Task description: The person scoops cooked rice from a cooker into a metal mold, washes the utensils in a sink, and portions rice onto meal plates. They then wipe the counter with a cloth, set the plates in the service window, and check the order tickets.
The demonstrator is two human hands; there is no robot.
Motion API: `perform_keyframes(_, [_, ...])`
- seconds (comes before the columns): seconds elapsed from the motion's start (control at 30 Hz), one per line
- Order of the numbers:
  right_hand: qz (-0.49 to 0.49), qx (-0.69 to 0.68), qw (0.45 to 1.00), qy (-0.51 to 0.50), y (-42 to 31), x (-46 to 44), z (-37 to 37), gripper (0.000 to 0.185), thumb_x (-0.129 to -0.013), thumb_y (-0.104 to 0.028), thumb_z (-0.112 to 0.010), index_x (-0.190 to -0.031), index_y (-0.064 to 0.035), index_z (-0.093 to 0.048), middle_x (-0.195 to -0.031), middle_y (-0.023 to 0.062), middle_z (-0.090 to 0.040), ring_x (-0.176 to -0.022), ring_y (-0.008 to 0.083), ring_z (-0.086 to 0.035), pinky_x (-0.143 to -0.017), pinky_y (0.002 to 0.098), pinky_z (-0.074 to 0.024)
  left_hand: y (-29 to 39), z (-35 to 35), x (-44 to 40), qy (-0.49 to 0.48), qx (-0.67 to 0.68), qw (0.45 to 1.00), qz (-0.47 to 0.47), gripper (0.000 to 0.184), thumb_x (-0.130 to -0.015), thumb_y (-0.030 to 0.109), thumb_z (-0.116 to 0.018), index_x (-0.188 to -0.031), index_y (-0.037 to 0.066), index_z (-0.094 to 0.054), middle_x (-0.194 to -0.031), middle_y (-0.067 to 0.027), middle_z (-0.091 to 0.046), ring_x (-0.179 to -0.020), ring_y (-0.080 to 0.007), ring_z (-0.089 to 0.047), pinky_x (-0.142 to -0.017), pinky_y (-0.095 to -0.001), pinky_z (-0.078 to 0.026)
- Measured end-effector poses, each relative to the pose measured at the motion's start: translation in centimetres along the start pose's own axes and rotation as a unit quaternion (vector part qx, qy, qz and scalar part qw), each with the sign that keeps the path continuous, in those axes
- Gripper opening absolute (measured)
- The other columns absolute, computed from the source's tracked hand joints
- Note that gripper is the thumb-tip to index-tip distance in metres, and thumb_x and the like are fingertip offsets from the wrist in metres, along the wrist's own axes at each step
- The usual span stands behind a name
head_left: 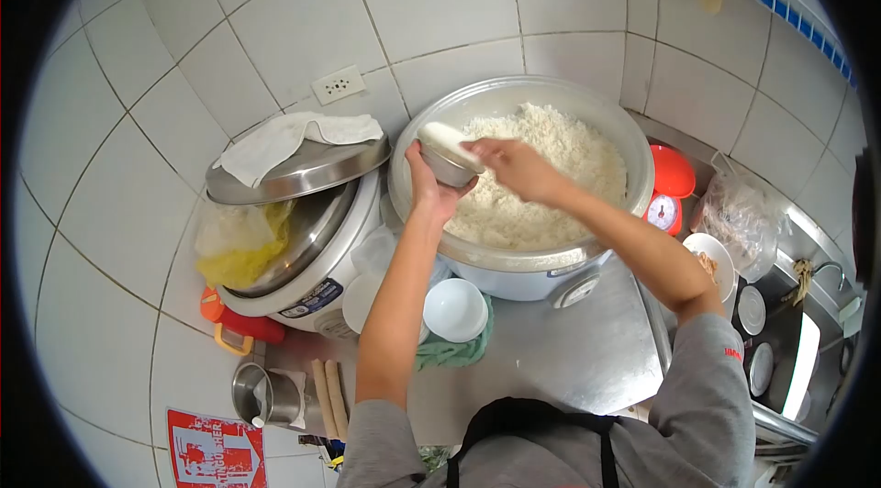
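My left hand [431,181] is closed around a small metal bowl [450,170], tilted over the left part of a big pot of cooked rice [551,181]. Across the bowl's mouth lies a white rice paddle [447,139], its handle end gripped in my right hand [514,167]. The paddle hides most of what the bowl contains. White rice fills the wide pot [518,84], heaped higher at the back.
Left of the pot stands a rice cooker [317,291] with a metal lid [303,171] and cloth on it. White bowls [456,309] sit on a green cloth [459,352] in front. To the right are a red scale [664,213], a bowl of food [711,263] and a sink [780,341].
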State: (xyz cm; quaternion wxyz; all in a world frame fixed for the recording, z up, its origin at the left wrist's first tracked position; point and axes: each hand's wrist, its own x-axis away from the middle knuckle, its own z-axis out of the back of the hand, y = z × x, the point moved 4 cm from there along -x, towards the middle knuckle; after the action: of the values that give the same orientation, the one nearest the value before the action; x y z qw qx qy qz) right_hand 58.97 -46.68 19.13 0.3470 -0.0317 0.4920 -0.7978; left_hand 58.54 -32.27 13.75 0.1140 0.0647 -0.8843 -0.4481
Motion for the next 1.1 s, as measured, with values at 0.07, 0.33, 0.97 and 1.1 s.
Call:
perform_keyframes(0.07, [0.105,0.032,0.992,0.066,2.1,-0.7,-2.7,0.031,-0.090,-0.027,-0.042,-0.108,-0.0071,-0.057,-0.091,0.0224,-0.060,-0.077,0.0390,-0.060,-0.071,0.0420,-0.0469,0.2,0.1,0.4,0.007,0.023,1.000,-0.018,0.060,-0.080,0.058,-0.026,-0.118,0.015,-0.043,-0.121,-0.0104,-0.044,-0.103,-0.0262,-0.046,-0.080,-0.0477,-0.040])
perform_keyframes(0.33, [-0.135,0.026,0.991,-0.008,3.4,-1.2,2.4,0.037,-0.092,-0.029,-0.037,-0.112,-0.0020,-0.052,-0.090,0.0198,-0.060,-0.066,0.0282,-0.060,-0.053,0.0376,-0.0477,0.5,0.1,0.1,-0.009,0.007,1.000,-0.022,0.058,-0.079,0.060,-0.028,-0.114,0.017,-0.044,-0.115,-0.0095,-0.046,-0.102,-0.0272,-0.046,-0.076,-0.0467,-0.041])
perform_keyframes(0.97, [0.029,0.115,0.992,0.049,0.7,-1.9,-2.1,0.033,-0.088,-0.028,-0.040,-0.109,-0.0078,-0.055,-0.089,0.0222,-0.061,-0.081,0.0414,-0.058,-0.071,0.0478,-0.0465,0.5,0.0,0.8,-0.003,-0.005,0.998,-0.066,0.058,-0.080,0.056,-0.022,-0.117,0.018,-0.045,-0.123,-0.0080,-0.045,-0.107,-0.0259,-0.046,-0.080,-0.0486,-0.039])
perform_keyframes(1.1, [-0.141,-0.067,0.985,-0.070,2.8,-3.1,1.7,0.036,-0.085,-0.022,-0.041,-0.114,-0.0062,-0.053,-0.064,0.0070,-0.053,-0.051,0.0201,-0.051,-0.038,0.0344,-0.0422,0.8,-0.3,0.9,0.002,-0.006,0.996,-0.086,0.058,-0.080,0.056,-0.024,-0.118,0.018,-0.046,-0.123,-0.0084,-0.046,-0.109,-0.0283,-0.045,-0.081,-0.0494,-0.039])
